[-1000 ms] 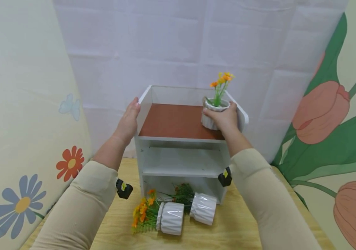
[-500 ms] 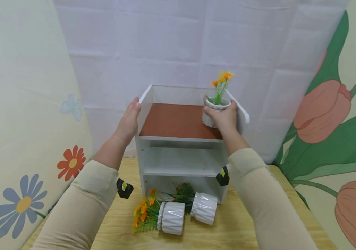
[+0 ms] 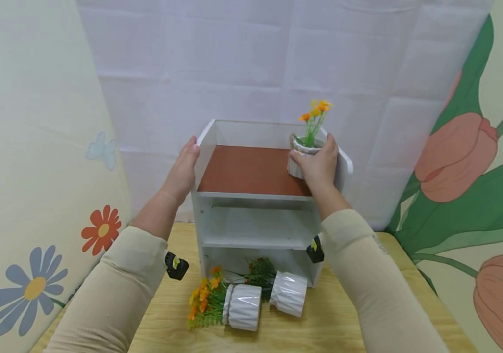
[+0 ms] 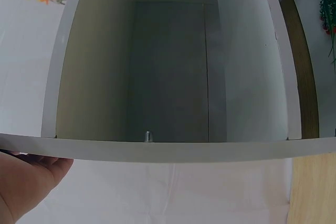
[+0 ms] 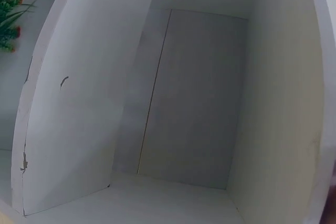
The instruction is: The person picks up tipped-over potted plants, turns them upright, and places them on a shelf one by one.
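Note:
My right hand (image 3: 322,165) grips a white ribbed flowerpot (image 3: 294,165) between thumb and fingers. Orange and yellow flowers (image 3: 316,112) stand upright in it. The pot is over the right part of a small white shelf unit's red-brown top (image 3: 244,169), near the right side panel; whether it touches the surface I cannot tell. With fingers extended, my left hand (image 3: 182,169) rests against the outside of the left side panel; the left wrist view also shows that hand (image 4: 31,184) beside the board. In the right wrist view the compartment's inner wall (image 5: 189,103) fills most of the frame.
Two more white pots lie on their sides on the wooden table (image 3: 322,333): one (image 3: 243,308) with orange flowers, another (image 3: 289,293) with red-flowered greenery (image 3: 260,272) reaching into the bottom compartment. A middle shelf (image 3: 260,230) lies above it. White cloth (image 3: 251,59) hangs behind.
The right hand and the pot have shifted slightly back and to the right over the shelf top. My left hand stays at the left panel. The lying pots have not moved.

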A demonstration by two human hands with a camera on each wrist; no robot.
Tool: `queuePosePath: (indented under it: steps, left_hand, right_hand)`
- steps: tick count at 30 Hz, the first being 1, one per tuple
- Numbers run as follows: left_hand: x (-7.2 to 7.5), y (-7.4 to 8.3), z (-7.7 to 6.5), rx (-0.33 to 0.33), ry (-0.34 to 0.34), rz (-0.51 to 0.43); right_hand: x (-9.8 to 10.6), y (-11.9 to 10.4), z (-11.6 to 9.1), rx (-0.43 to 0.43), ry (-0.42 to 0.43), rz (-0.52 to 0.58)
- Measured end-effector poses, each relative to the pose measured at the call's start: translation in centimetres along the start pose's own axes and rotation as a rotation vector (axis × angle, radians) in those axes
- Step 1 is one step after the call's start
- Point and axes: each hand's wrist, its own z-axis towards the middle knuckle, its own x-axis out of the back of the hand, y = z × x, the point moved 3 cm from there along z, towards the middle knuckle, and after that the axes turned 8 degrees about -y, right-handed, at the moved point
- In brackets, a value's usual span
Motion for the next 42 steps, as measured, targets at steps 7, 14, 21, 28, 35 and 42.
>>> queuePosePath:
  steps: [7, 14, 21, 28, 35, 42]
  left_hand:
    - [-0.3, 0.1, 0.0, 0.004, -0.009, 0.002]
    - [-0.3, 0.0, 0.1, 0.002, -0.006, 0.016]
    - [0.0, -0.2, 0.4, -0.003, -0.011, 0.002]
    - [0.2, -0.2, 0.3, 0.004, -0.008, 0.000]
    - [0.2, -0.3, 0.2, 0.010, -0.005, -0.002]
    - [0.4, -0.3, 0.1, 0.009, -0.001, 0.007]
  right_hand:
    - [0.3, 0.2, -0.3, -0.010, -0.002, 0.000]
    - [0.8, 0.1, -0.5, 0.000, -0.018, -0.008]
    - [1.6, -0.3, -0.7, 0.013, -0.061, 0.015]
    - [2.3, -0.6, -2.1, 0.022, -0.141, 0.080]
    - [2.6, -0.8, -3.4, 0.039, -0.231, 0.182]
    - [2.8, -0.8, -4.5, 0.076, -0.291, 0.240]
